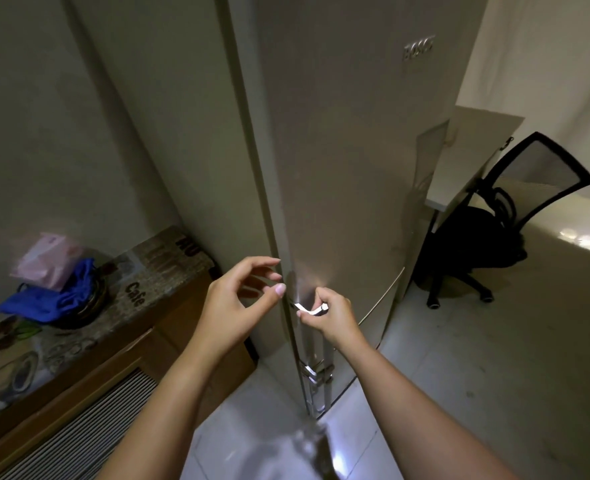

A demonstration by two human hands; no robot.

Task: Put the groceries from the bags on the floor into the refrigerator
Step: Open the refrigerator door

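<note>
A tall beige refrigerator (342, 150) stands in front of me with both doors closed. My right hand (331, 315) grips the top of the upper door's chrome handle (309, 308), fingers curled round it. My left hand (238, 299) hovers just left of the door edge with fingers loosely curled, holding nothing. A second chrome handle (316, 375) sits lower on the bottom door. A blurred clear bag (312, 445) shows at the bottom edge on the floor.
A low wooden cabinet (89, 382) with a patterned cloth stands at the left, carrying a blue cloth (54, 296) and a pink plastic bag (47, 259). A black office chair (487, 230) and white desk (459, 168) are right of the refrigerator. The floor is pale tile.
</note>
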